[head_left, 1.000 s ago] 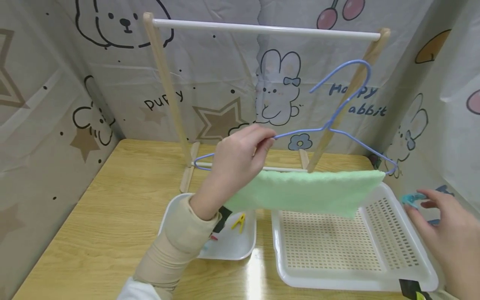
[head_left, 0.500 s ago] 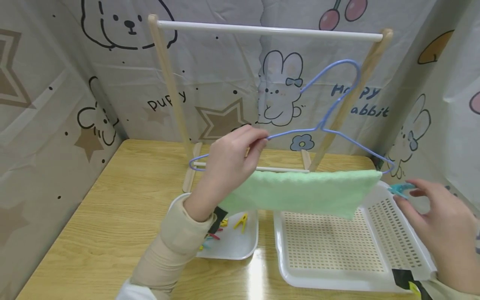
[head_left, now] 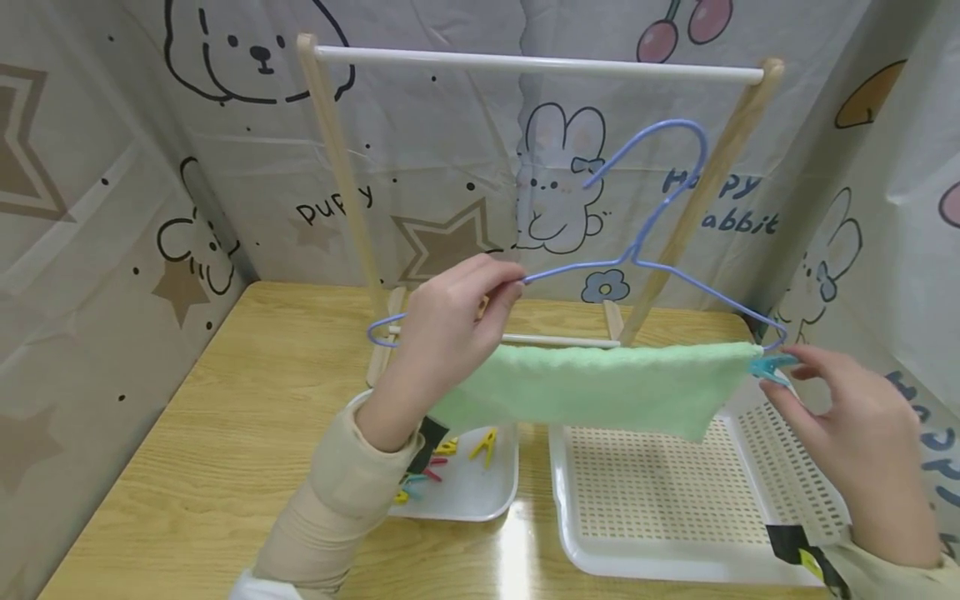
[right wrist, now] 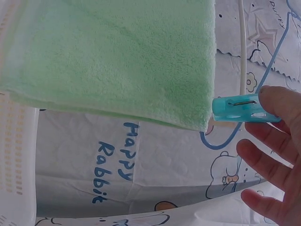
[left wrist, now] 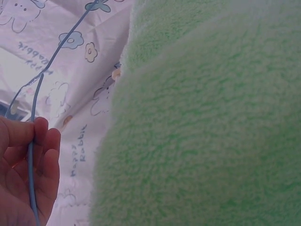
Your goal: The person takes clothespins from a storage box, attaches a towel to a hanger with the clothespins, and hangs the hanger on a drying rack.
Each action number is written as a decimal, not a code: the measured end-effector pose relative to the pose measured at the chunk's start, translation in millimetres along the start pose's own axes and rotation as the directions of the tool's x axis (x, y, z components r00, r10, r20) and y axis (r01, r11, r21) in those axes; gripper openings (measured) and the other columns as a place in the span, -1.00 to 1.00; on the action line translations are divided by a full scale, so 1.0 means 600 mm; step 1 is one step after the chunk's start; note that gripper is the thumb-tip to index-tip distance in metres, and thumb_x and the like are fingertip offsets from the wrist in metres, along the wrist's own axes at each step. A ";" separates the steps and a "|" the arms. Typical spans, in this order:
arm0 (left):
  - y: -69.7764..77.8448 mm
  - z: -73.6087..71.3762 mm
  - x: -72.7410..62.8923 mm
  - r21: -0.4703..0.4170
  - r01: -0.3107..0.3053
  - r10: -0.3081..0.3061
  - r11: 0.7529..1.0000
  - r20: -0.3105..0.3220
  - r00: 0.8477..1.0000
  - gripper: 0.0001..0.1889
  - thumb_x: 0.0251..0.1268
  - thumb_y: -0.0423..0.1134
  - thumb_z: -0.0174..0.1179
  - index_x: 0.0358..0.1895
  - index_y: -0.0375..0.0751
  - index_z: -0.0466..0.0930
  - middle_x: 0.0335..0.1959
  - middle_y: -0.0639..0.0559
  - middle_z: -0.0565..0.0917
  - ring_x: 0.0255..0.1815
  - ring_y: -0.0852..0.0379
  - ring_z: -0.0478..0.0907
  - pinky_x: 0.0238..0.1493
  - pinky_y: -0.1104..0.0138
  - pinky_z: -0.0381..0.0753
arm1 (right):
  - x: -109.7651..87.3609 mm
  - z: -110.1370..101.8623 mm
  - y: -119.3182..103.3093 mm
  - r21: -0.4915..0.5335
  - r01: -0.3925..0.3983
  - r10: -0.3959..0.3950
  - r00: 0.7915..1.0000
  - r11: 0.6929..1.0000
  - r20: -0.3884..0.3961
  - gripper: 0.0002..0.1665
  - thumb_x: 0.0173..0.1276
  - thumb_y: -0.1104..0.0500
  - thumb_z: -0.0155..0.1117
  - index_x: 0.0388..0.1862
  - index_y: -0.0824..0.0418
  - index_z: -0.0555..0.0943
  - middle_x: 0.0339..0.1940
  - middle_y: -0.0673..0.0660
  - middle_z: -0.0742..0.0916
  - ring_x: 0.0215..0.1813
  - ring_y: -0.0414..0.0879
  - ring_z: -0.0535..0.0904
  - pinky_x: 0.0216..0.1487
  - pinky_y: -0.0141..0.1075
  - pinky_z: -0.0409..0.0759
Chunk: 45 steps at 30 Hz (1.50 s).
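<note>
My left hand pinches the left shoulder of a blue wire clothes hanger, held up in front of the rack. Over the hanger's lower bar hangs a folded light green towel, its left part hidden behind my hand and wrist. In the left wrist view the hanger wire runs between thumb and fingertips. My right hand pinches a turquoise clothespin between thumb and forefinger. The right wrist view has the clothespin's tip right at the towel's upper right corner, beside the hanger's rounded end.
Behind stands a wooden rack with a white top rail. A white tray with several yellow, red and blue clothespins sits on the wooden table. To its right is a white perforated basket. Printed cloth walls close in the back and sides.
My right hand has moved left with the clothespin, from above the basket's right edge to the towel's corner. The hanger and towel have shifted slightly left in my left hand.
</note>
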<state>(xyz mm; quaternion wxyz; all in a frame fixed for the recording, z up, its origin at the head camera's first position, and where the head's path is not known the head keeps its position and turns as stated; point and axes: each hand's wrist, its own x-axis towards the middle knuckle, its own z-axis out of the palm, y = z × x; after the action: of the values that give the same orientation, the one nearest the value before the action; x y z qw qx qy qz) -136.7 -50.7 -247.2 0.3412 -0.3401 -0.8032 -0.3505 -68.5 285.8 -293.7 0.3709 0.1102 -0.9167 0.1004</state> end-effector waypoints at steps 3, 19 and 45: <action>0.000 -0.003 -0.001 -0.003 -0.004 0.004 1.000 -0.007 1.000 -0.91 0.14 -0.40 0.17 -0.30 -0.29 0.63 -0.42 0.03 0.61 -0.56 0.26 0.39 -0.54 0.47 0.38 | 0.004 0.000 -0.001 -0.001 0.019 -0.019 1.000 1.000 -0.013 -0.15 0.25 -0.38 -0.24 -0.19 0.37 0.56 -0.44 0.33 0.64 -0.54 0.19 0.49 -0.61 -0.32 0.16; -0.004 -0.007 -0.004 -0.039 -0.023 0.023 0.999 0.003 1.000 -0.93 0.11 -0.44 0.18 -0.33 -0.32 0.61 -0.49 0.03 0.58 -0.56 0.24 0.38 -0.52 0.45 0.42 | 0.001 0.002 0.008 -0.018 -0.018 0.017 0.997 1.000 -0.071 -0.16 0.29 -0.35 -0.26 -0.21 0.39 0.57 -0.53 0.36 0.62 -0.49 0.20 0.45 -0.26 0.02 0.39; -0.005 -0.005 -0.007 -0.073 -0.034 0.035 0.997 0.019 0.999 -0.93 0.11 -0.45 0.18 -0.34 -0.33 0.61 -0.47 0.02 0.58 -0.54 0.26 0.41 -0.45 0.50 0.43 | 0.005 0.021 0.022 -0.014 0.079 -0.080 0.974 0.997 -0.211 -0.29 0.26 -0.29 -0.13 -0.43 0.33 0.61 -0.61 0.29 0.64 -0.58 0.16 0.43 0.15 0.20 0.11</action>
<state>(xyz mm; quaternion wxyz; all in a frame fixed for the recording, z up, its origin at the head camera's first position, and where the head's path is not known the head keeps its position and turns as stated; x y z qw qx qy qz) -136.1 -56.2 -249.8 0.3265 -0.3695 -0.7873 -0.3701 -82.7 294.8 -301.6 0.4704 0.1346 -0.8670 0.0941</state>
